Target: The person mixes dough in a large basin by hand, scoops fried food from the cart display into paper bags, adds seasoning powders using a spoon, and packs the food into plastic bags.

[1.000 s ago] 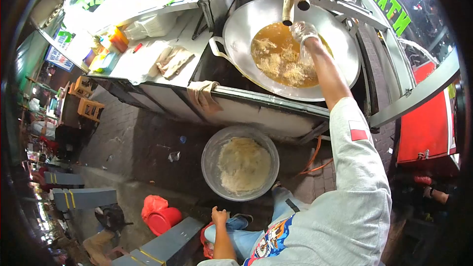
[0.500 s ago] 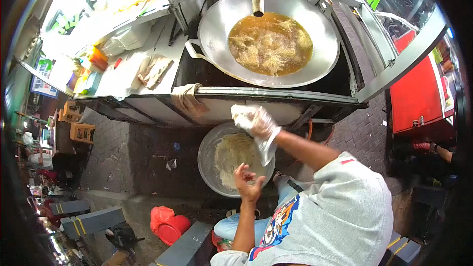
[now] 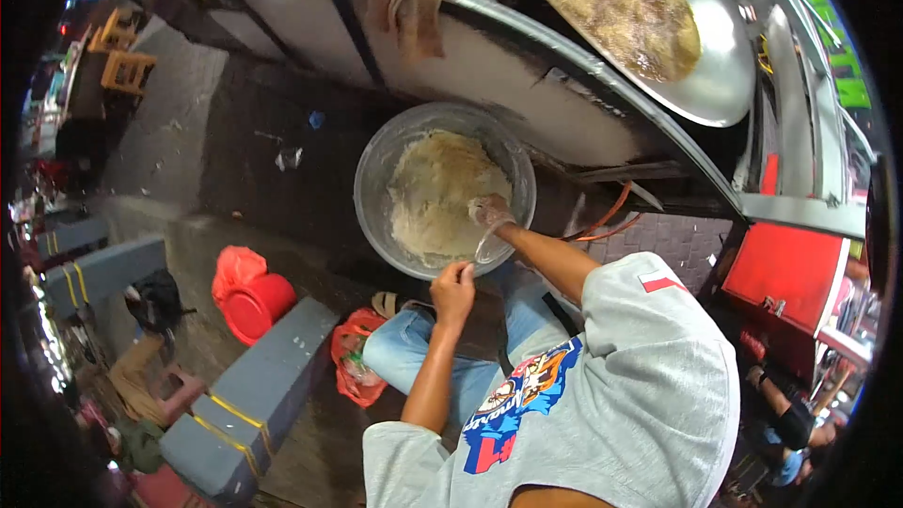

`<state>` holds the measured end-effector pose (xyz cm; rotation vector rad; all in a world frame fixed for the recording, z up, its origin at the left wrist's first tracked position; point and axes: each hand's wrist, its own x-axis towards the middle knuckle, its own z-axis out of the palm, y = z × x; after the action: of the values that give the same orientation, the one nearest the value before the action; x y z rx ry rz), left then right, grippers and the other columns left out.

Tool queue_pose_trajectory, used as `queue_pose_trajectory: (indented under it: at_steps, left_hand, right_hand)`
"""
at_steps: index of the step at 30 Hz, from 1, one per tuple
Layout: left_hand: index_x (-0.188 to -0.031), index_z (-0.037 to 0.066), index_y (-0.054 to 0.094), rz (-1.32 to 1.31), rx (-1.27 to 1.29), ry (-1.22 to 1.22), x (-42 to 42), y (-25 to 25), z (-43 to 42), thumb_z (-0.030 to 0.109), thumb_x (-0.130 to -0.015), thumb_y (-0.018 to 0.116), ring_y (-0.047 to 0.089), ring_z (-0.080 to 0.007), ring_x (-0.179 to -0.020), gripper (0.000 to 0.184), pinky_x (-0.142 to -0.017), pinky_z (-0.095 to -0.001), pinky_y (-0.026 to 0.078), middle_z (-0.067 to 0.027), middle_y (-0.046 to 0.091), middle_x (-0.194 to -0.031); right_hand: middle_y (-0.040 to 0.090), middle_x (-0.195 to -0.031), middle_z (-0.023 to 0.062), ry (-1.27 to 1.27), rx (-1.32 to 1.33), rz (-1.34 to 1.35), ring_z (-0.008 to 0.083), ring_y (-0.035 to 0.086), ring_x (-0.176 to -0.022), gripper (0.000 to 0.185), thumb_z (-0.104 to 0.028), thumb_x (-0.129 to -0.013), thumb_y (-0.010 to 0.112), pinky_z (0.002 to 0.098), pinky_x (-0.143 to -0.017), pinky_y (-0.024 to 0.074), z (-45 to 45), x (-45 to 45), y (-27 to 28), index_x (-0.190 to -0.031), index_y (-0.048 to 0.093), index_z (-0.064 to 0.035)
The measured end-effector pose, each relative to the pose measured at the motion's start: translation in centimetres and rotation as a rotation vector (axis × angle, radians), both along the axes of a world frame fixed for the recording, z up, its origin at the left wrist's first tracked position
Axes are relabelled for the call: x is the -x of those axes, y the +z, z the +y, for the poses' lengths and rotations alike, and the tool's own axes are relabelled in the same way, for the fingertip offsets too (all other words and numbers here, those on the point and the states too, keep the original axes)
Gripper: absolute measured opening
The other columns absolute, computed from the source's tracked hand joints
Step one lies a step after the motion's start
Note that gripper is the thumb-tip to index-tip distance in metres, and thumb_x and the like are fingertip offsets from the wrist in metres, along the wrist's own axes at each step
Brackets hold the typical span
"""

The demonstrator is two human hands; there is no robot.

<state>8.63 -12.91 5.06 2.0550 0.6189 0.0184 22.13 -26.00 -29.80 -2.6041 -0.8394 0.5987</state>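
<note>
A large grey basin (image 3: pixel 373 226) stands on the ground in front of me, with pale flour (image 3: pixel 437 198) spread over its bottom. My right hand (image 3: pixel 489 211), in a clear plastic glove dusted with flour, reaches into the basin's right side and touches the flour. Its fingers are partly hidden, so I cannot tell whether anything is in them. My bare left hand (image 3: pixel 454 290) is closed at the near rim, fingertips pinched together close to the loose glove cuff (image 3: pixel 483 246). What it pinches is too small to make out.
Above the basin, a metal wok (image 3: pixel 720 56) of bubbling oil (image 3: pixel 649 23) sits on the stall counter. A cloth (image 3: pixel 411 9) hangs from the counter edge. A red bucket (image 3: pixel 259 306), a grey bench (image 3: pixel 254 386) and a red plastic bag (image 3: pixel 356 357) are at lower left.
My right hand has dropped from near the counter edge into the basin. My left hand has gone from spread fingers to closed at the rim. The view has tilted down and turned.
</note>
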Motion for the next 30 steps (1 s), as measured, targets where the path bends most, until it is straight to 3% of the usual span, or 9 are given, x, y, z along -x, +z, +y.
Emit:
queue_pose_trajectory:
  at_steps: [1, 3, 4, 7, 12, 18, 23, 27, 30]
  left_hand:
    - [-0.086, 0.003, 0.069, 0.031, -0.041, 0.065, 1.2, -1.4, 1.3, 0.014, -0.082, 0.067, 0.066, -0.0292, -0.069, 0.012, -0.064, -0.0377, 0.05, -0.015, 0.067, -0.076]
    - [-0.087, 0.003, 0.068, 0.169, -0.112, 0.21, 3.7, -4.6, 4.9, 0.017, -0.082, 0.067, 0.065, -0.0333, -0.071, 0.015, -0.066, -0.0407, 0.05, -0.0149, 0.067, -0.076]
    - [-0.09, 0.001, 0.068, 0.272, -0.14, 0.293, 4.7, -5.9, 6.4, 0.018, -0.082, 0.068, 0.065, -0.033, -0.071, 0.018, -0.067, -0.041, 0.049, -0.0142, 0.067, -0.075]
    - [-0.093, 0.001, 0.065, 0.169, -0.244, 0.448, 7.3, -12.2, 9.6, 0.018, -0.079, 0.072, 0.058, -0.0195, -0.055, 0.023, -0.055, -0.0362, 0.045, -0.0081, 0.062, -0.063]
    - [-0.091, -0.003, 0.061, 0.334, 0.033, 0.452, 6.5, -14.2, 9.6, 0.016, -0.08, 0.071, 0.062, -0.0234, -0.058, 0.024, -0.059, -0.0367, 0.046, -0.0088, 0.061, -0.063]
    - [-0.085, 0.0, 0.059, 0.244, 0.176, 0.558, 6.1, -14.2, 9.4, 0.012, -0.082, 0.068, 0.059, -0.0184, -0.048, 0.016, -0.052, -0.0344, 0.043, -0.0052, 0.055, -0.056]
    - [-0.084, -0.001, 0.059, 0.269, 0.151, 0.527, 6.2, -14.1, 9.6, 0.014, -0.081, 0.069, 0.058, -0.0188, -0.048, 0.019, -0.053, -0.0348, 0.043, -0.0065, 0.054, -0.055]
    - [-0.083, -0.002, 0.058, 0.273, 0.205, 0.538, 5.9, -13.6, 9.8, 0.015, -0.081, 0.07, 0.057, -0.0217, -0.049, 0.021, -0.053, -0.0361, 0.043, -0.0077, 0.053, -0.054]
    - [-0.087, -0.002, 0.062, 0.249, 0.158, 0.509, 6.2, -14.4, 9.8, 0.009, -0.084, 0.067, 0.052, -0.0089, -0.049, 0.012, -0.045, -0.0254, 0.042, -0.0001, 0.05, -0.06]
  right_hand:
    - [0.061, -0.111, 0.0209, -0.157, 0.145, 0.062, 0.0319, 0.059, -0.105, 0.034, -0.024, -0.09, 0.049, 0.0437, -0.083, 0.0484, 0.2, -0.3, 0.1, -0.112, 0.06, -0.0001]
    - [0.064, -0.112, 0.0034, 0.037, 0.528, 0.033, 0.0248, 0.061, -0.102, 0.031, -0.026, -0.09, 0.048, 0.0446, -0.082, 0.0489, 0.2, -3.5, 8.4, -0.113, 0.062, -0.0115]
    - [0.063, -0.113, 0.0062, 0.041, 0.574, 0.058, 0.0263, 0.06, -0.103, 0.032, -0.025, -0.091, 0.048, 0.0444, -0.084, 0.0485, 0.6, -5.2, 9.9, -0.115, 0.061, -0.0106]
    - [0.061, -0.116, 0.0144, -0.07, 0.489, 0.11, 0.0307, 0.059, -0.105, 0.034, -0.024, -0.092, 0.048, 0.0439, -0.088, 0.0473, 2.0, -10.7, 9.3, -0.12, 0.058, -0.0079]
    - [0.057, -0.123, 0.021, -0.272, 0.272, 0.313, 0.0344, 0.057, -0.111, 0.038, -0.025, -0.095, 0.045, 0.0423, -0.094, 0.0458, 3.5, -15.3, 1.9, -0.126, 0.054, -0.0055]
    - [0.044, -0.142, 0.011, -0.28, 0.402, 0.172, 0.026, 0.044, -0.127, 0.042, -0.021, -0.098, 0.044, 0.0385, -0.103, 0.0377, 4.8, -14.1, 0.7, -0.137, 0.044, -0.0062]
    - [0.048, -0.136, 0.0151, -0.237, 0.435, 0.108, 0.0281, 0.047, -0.124, 0.043, -0.022, -0.094, 0.049, 0.0384, -0.103, 0.038, 7.4, -14.5, 11.8, -0.133, 0.048, -0.004]
    - [0.058, -0.12, 0.019, 0.044, 0.437, 0.063, 0.0308, 0.057, -0.109, 0.038, -0.024, -0.091, 0.054, 0.0405, -0.094, 0.0451, 2.3, -16.9, 3.6, -0.122, 0.057, -0.0017]
    - [0.057, -0.117, 0.0187, 0.018, 0.534, 0.173, 0.0319, 0.055, -0.105, 0.037, -0.025, -0.09, 0.055, 0.0415, -0.092, 0.044, 5.2, -16.7, 11.1, -0.119, 0.057, -0.0025]
